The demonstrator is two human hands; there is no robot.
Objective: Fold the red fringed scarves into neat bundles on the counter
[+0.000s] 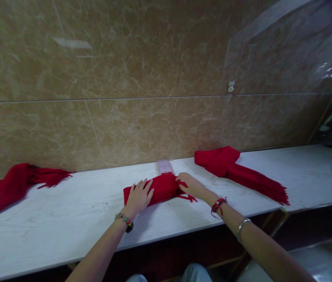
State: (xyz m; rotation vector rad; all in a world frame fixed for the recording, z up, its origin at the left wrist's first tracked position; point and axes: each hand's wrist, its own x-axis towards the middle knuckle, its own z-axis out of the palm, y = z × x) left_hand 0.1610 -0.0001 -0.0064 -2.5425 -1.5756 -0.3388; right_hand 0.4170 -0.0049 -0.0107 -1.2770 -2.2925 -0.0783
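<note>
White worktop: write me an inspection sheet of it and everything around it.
Surface: white worktop with faint grain lines, set against the wall.
Job's things: middle red cloth folded into a strip, fringe at its right end; left red cloth crumpled, fringed; right red cloth loosely folded, fringed end toward the front right.
Clutter: pale patterned item behind the middle red cloth, too blurred to identify.
Grippers: bare hands; left hand spread flat on the middle red cloth, right hand with bent fingers at its fringed end.
Cables: nothing seen.
Surroundings: brown marbled wall with a small white fitting; dark space below the front edge.
</note>
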